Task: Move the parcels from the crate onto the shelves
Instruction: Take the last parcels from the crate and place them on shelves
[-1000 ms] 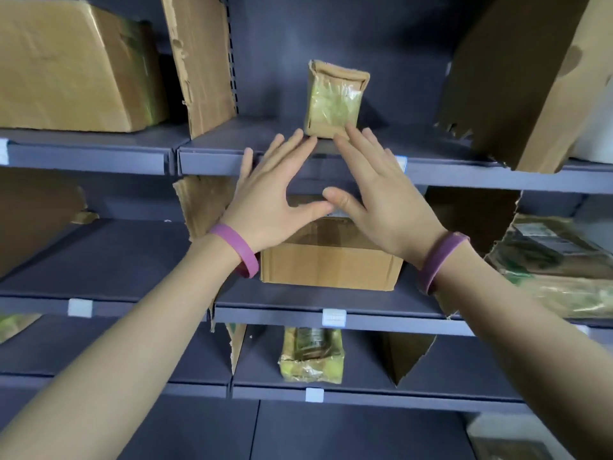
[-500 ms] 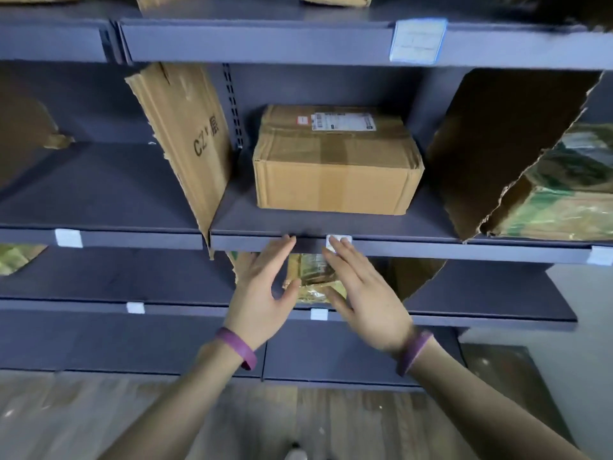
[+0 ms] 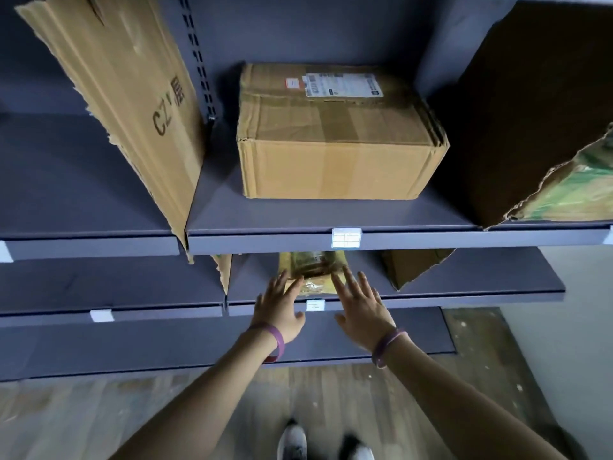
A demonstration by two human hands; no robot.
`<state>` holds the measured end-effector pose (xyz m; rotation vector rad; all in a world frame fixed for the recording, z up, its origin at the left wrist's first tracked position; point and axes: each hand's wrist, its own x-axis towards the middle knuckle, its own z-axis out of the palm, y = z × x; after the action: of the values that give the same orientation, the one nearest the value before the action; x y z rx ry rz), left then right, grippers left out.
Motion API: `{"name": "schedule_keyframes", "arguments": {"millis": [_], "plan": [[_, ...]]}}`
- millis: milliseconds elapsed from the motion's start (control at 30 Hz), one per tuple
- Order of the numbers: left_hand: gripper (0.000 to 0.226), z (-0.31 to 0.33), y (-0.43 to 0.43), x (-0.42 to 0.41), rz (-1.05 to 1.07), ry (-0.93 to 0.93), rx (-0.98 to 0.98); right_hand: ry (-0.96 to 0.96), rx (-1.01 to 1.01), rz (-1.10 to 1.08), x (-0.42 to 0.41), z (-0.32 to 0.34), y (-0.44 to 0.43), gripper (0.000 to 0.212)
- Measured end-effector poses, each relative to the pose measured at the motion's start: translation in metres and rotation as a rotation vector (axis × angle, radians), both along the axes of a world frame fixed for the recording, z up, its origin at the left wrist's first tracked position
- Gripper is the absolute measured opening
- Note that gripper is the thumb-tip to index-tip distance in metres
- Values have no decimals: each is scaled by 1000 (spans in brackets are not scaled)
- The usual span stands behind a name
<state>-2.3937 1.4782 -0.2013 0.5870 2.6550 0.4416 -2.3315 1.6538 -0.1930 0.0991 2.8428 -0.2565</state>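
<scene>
Below the box (image 3: 338,134), one level down, a small yellow-green parcel (image 3: 313,265) lies near the front edge of the lower shelf (image 3: 464,298). It is partly hidden by the rim of the upper shelf (image 3: 265,244) that bears the box. Both hands are stretched toward it, fingers straight and spread. The left hand (image 3: 278,308) is at the parcel's left side and the right hand (image 3: 361,307) at its right side. Neither curls round it, and whether they press it cannot be told. Each wrist wears a purple band (image 3: 277,340). Left of the box a torn cardboard divider (image 3: 132,94) stands tilted. Right of the box, past a dark divider (image 3: 530,111), lies a green wrapped bundle (image 3: 577,190). Far below the box, shoes (image 3: 292,441) stand on a wooden floor (image 3: 99,410).
</scene>
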Motion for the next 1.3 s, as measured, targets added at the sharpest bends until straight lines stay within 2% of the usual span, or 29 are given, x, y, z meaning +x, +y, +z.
{"name": "schedule_keyframes", "arguments": {"millis": [167, 767, 967, 1300], "plan": [[74, -17, 6, -11, -12, -95, -19, -23, -13, -4, -16, -14, 5, 80], [77, -22, 26, -47, 57, -61, -43, -17, -7, 4, -52, -18, 19, 79], [68, -3, 33, -23, 51, 5, 31, 41, -146, -65, -29, -6, 22, 78], [65, 36, 114, 54, -1, 2, 124, 126, -173, -51, 36, 33, 85, 75]]}}
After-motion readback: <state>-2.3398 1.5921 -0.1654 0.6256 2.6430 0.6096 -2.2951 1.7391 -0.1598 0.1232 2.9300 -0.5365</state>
